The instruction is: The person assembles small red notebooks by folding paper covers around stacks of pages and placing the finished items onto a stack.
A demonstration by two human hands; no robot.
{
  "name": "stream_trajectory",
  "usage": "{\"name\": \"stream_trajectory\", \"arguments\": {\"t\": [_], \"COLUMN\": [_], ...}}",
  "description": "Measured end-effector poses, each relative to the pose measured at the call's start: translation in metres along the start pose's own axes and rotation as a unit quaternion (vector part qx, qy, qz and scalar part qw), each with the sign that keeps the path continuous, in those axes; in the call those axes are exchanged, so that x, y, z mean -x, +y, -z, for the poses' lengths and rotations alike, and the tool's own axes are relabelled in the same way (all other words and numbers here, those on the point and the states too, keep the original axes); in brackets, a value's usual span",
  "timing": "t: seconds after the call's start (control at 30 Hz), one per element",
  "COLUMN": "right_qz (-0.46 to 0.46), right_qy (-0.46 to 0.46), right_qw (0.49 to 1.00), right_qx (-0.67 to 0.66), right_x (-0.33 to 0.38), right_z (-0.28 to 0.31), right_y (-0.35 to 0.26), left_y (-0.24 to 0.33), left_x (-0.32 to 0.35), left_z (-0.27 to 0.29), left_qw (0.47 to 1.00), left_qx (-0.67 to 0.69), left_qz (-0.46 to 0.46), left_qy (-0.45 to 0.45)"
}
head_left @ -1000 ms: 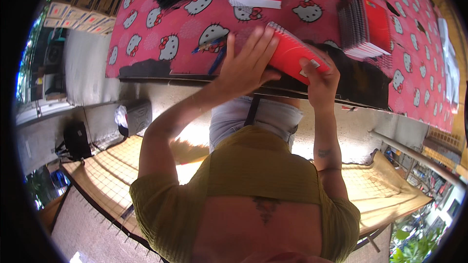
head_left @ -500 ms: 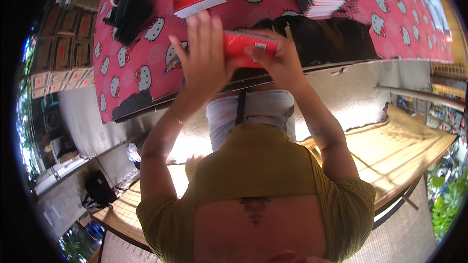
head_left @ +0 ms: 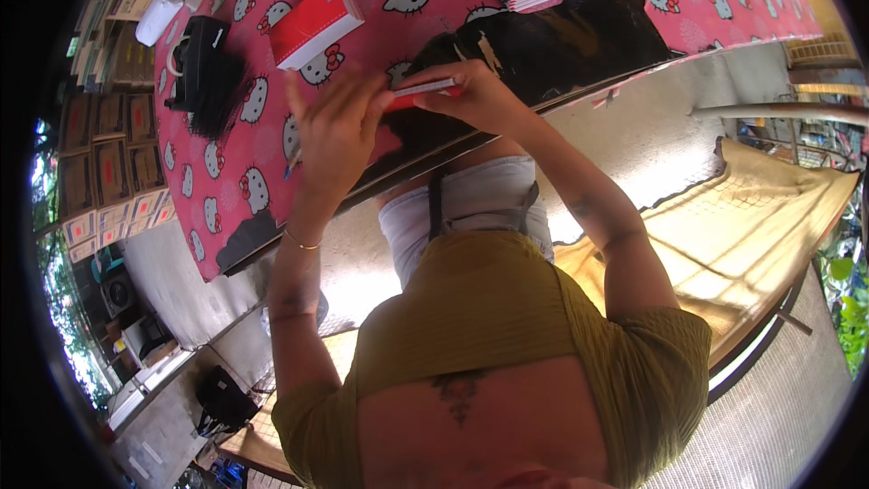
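The red booklet (head_left: 418, 91) had dropped from in front of the chest to lie edge-on, low over the table (head_left: 244, 172) near its front edge. The right hand (head_left: 475, 95) pinched its right end, fingers closed; the left hand (head_left: 337, 131) lay spread, fingertips touching its left end. A red-and-white box (head_left: 315, 24) lay farther back.
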State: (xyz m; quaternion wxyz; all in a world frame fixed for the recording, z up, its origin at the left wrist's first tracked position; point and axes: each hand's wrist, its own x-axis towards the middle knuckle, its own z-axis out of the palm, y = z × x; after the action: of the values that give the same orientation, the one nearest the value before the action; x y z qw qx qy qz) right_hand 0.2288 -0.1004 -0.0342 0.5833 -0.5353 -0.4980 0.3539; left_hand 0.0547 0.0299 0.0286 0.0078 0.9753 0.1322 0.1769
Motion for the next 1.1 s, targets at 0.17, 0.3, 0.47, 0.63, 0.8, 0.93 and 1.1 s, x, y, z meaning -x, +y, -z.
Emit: {"name": "stream_trajectory", "arguments": {"t": [0.17, 0.3, 0.47, 0.63, 0.8, 0.93, 1.1], "right_qz": [0.009, 0.052, 0.073, -0.001, 0.029, -0.022, 0.061], "right_qy": [0.003, 0.021, 0.051, 0.09, 0.035, 0.044, 0.062], "right_qw": [1.0, 0.998, 0.996, 0.996, 0.998, 0.999, 0.995], "right_qx": [0.001, 0.027, -0.011, 0.003, 0.047, 0.003, 0.054], "right_x": [0.001, 0.002, 0.002, 0.009, 0.006, 0.006, -0.004], "right_z": [-0.007, -0.008, -0.013, -0.016, -0.018, -0.016, -0.021], "right_y": [0.023, 0.023, 0.008, -0.014, -0.018, -0.021, 0.0], "left_y": [0.001, -0.001, -0.002, 0.023, 0.021, 0.03, 0.02], "left_x": [0.0, 0.004, 0.001, 0.06, 0.004, 0.059, 0.007], "left_z": [-0.007, -0.033, -0.018, -0.067, -0.037, -0.076, -0.041], "left_qw": [0.998, 0.996, 0.999, 0.998, 0.992, 0.991, 0.995], "left_qx": [-0.005, -0.036, -0.032, -0.006, -0.059, -0.011, -0.071], "left_qz": [-0.036, -0.017, 0.001, -0.047, 0.06, -0.023, 0.011], "left_qy": [0.045, 0.076, 0.04, 0.045, 0.094, 0.133, 0.072]}}
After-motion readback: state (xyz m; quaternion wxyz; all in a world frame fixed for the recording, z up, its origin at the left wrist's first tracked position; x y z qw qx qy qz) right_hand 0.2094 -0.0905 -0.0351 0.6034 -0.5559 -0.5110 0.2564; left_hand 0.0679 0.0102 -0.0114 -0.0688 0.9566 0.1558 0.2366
